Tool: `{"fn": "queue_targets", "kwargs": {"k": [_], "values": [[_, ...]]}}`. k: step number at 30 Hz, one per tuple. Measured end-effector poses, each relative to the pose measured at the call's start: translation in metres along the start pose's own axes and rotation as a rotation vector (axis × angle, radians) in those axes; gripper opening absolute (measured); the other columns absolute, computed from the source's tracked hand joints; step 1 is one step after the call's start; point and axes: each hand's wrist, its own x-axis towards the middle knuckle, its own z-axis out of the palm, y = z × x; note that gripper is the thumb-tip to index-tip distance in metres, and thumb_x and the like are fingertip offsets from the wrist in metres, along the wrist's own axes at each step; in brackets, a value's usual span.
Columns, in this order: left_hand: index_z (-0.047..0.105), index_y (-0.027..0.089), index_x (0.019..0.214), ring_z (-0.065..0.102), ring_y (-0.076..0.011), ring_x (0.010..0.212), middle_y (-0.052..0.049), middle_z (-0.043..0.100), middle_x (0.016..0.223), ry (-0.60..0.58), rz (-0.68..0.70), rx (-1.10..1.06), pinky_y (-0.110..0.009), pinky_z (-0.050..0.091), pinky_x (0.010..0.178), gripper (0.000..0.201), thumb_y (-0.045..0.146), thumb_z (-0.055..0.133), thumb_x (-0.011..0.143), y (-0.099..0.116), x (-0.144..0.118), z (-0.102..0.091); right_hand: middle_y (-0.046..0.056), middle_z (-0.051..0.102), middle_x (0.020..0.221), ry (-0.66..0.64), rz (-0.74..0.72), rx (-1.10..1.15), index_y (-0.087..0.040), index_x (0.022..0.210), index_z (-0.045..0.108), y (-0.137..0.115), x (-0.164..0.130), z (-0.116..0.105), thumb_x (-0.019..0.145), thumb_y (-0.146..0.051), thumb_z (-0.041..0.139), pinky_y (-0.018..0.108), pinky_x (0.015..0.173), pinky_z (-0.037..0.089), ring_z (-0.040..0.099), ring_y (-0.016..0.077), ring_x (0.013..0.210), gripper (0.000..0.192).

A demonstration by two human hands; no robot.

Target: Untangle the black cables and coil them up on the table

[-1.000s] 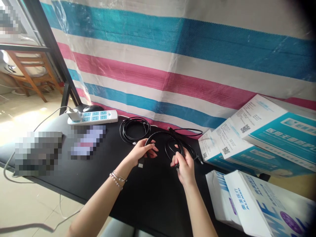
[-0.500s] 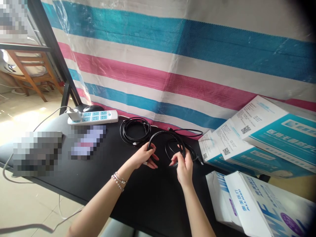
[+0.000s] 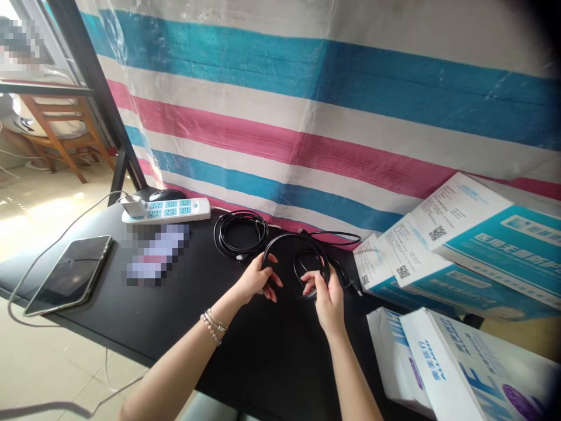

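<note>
A black cable [image 3: 293, 236] arches in a loop between my two hands, above the black table [image 3: 263, 362]. My left hand [image 3: 258, 279] pinches one side of the loop between thumb and fingers. On the other side, my right hand [image 3: 326, 289] is closed around the cable strands. Behind my left hand lies a coiled black cable [image 3: 219, 234] with a pale connector end. A second black cable [image 3: 335, 237] lies loosely coiled behind and beside my right hand, its connector pointing toward the boxes. The far end of the held cable is hidden by my fingers.
A white power strip [image 3: 199, 209] with a plugged-in charger stands at the back left, beside a black mouse [image 3: 166, 195]. A tablet [image 3: 72, 275] lies at the left edge. White-and-teal boxes [image 3: 438, 234] and white cartons [image 3: 438, 356] line the right. A striped sheet [image 3: 307, 117] hangs behind.
The fingers of my left hand have shifted slightly on the cable. The loop stays between both hands in nearly the same place, and the view has moved a little.
</note>
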Motion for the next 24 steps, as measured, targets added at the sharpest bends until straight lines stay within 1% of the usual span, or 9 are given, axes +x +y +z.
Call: {"fn": "queue_targets", "kwargs": {"k": [5, 12, 15, 18, 21, 24], "values": [[0.033, 0.019, 0.101, 0.056, -0.0118, 0.033, 0.001, 0.063, 0.062, -0.026, -0.001, 0.011, -0.014, 0.035, 0.030, 0.027, 0.009, 0.034, 0.076, -0.0019, 0.0017, -0.0027, 0.000, 0.061, 0.072, -0.012, -0.004, 0.016, -0.020, 0.121, 0.042, 0.0028, 0.0002, 0.0007, 0.088, -0.031, 0.039, 0.028, 0.052, 0.047, 0.052, 0.0106, 0.046, 0.035], [0.033, 0.020, 0.102, 0.055, -0.0097, 0.033, 0.000, 0.066, 0.069, -0.021, 0.003, 0.019, -0.015, 0.035, 0.031, 0.031, 0.008, 0.036, 0.074, -0.0025, 0.0013, -0.0036, 0.001, 0.062, 0.075, -0.020, 0.022, 0.091, -0.020, 0.121, 0.043, 0.0041, -0.0002, 0.0012, 0.087, -0.032, 0.042, 0.028, 0.052, 0.047, 0.052, 0.0110, 0.049, 0.036], [0.034, 0.019, 0.103, 0.055, -0.0090, 0.033, -0.001, 0.067, 0.071, -0.023, 0.036, 0.002, -0.014, 0.034, 0.031, 0.031, 0.008, 0.037, 0.074, -0.0025, 0.0015, -0.0041, 0.001, 0.063, 0.076, -0.006, 0.054, 0.120, -0.020, 0.115, 0.048, 0.0030, -0.0006, 0.0015, 0.086, -0.033, 0.045, 0.027, 0.052, 0.046, 0.052, 0.0110, 0.051, 0.031], [0.036, 0.019, 0.105, 0.053, -0.0076, 0.032, -0.003, 0.068, 0.077, -0.027, 0.077, -0.038, -0.014, 0.029, 0.029, 0.032, 0.010, 0.037, 0.074, -0.0007, 0.0008, -0.0042, 0.002, 0.063, 0.076, 0.023, 0.102, 0.173, -0.020, 0.107, 0.052, 0.0006, -0.0004, 0.0020, 0.083, -0.034, 0.052, 0.025, 0.054, 0.044, 0.052, 0.0106, 0.053, 0.028], [0.037, 0.019, 0.107, 0.052, -0.0067, 0.032, -0.006, 0.068, 0.084, -0.031, 0.093, -0.082, -0.013, 0.026, 0.029, 0.033, 0.011, 0.038, 0.075, 0.0029, -0.0014, -0.0032, 0.001, 0.063, 0.074, 0.032, 0.173, 0.263, -0.020, 0.104, 0.053, -0.0021, 0.0008, 0.0025, 0.079, -0.036, 0.058, 0.022, 0.050, 0.042, 0.052, 0.0108, 0.054, 0.031], [0.037, 0.019, 0.107, 0.052, -0.0065, 0.032, -0.007, 0.068, 0.086, -0.016, 0.098, -0.106, -0.013, 0.025, 0.029, 0.033, 0.011, 0.037, 0.075, 0.0050, -0.0028, -0.0022, 0.002, 0.064, 0.073, 0.027, 0.239, 0.330, -0.019, 0.104, 0.053, -0.0050, 0.0023, 0.0024, 0.076, -0.040, 0.061, 0.022, 0.049, 0.041, 0.053, 0.0116, 0.055, 0.036]]}}
